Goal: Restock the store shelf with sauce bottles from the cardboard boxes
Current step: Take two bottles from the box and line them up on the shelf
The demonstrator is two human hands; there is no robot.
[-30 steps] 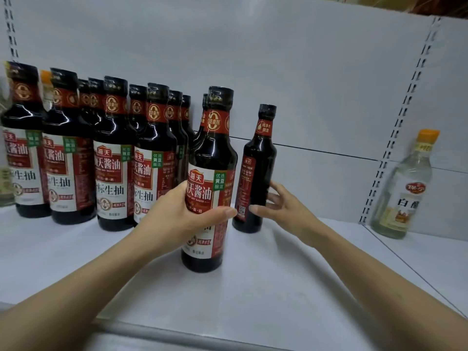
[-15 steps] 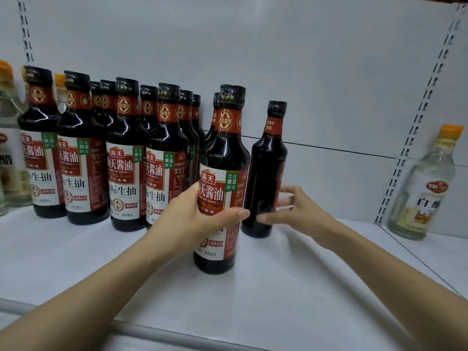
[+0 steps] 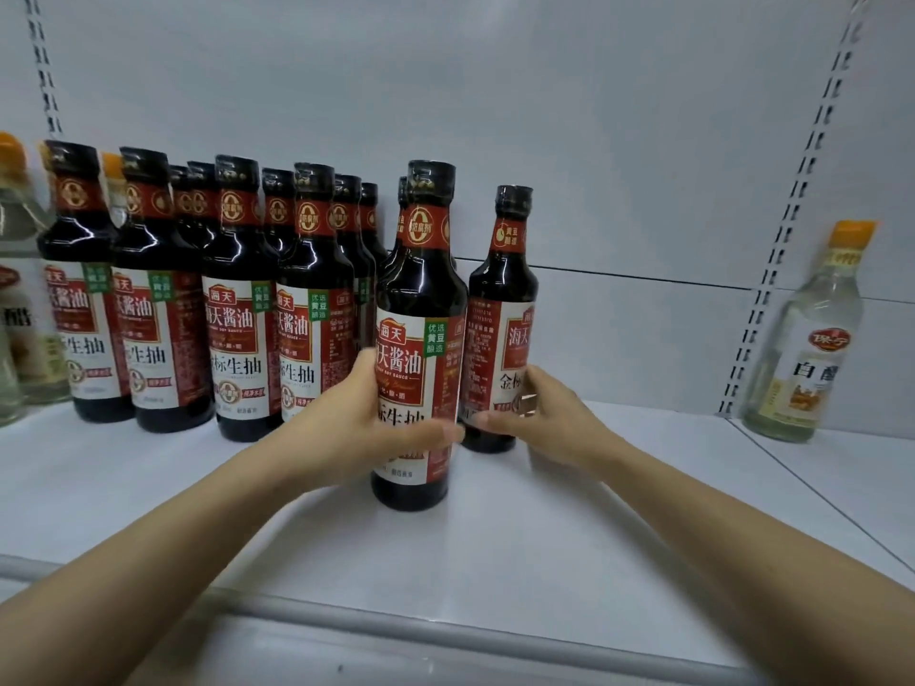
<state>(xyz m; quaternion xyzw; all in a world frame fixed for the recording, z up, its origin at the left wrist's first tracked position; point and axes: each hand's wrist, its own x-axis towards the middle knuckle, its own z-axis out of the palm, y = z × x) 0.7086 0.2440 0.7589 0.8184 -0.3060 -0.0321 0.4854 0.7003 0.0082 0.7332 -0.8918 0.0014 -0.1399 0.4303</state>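
Note:
A dark soy sauce bottle [image 3: 421,299] with a red and white label stands upright on the white shelf [image 3: 495,537], in front of the row. My left hand [image 3: 346,428] grips its lower body, thumb across the label. Just behind and to its right stands a second soy sauce bottle [image 3: 500,294]. My right hand [image 3: 539,413] holds this one, fingers curled round its lower label. Several more soy sauce bottles [image 3: 237,309] stand in rows to the left. No cardboard box is in view.
A clear white vinegar bottle [image 3: 802,349] with an orange cap stands at the far right, past the slotted upright [image 3: 792,230]. More clear bottles [image 3: 15,289] stand at the far left. The shelf's grey front rail [image 3: 445,631] runs along the bottom.
My right hand has turned the right bottle, so its front label now shows. The left hand keeps its hold on the front bottle.

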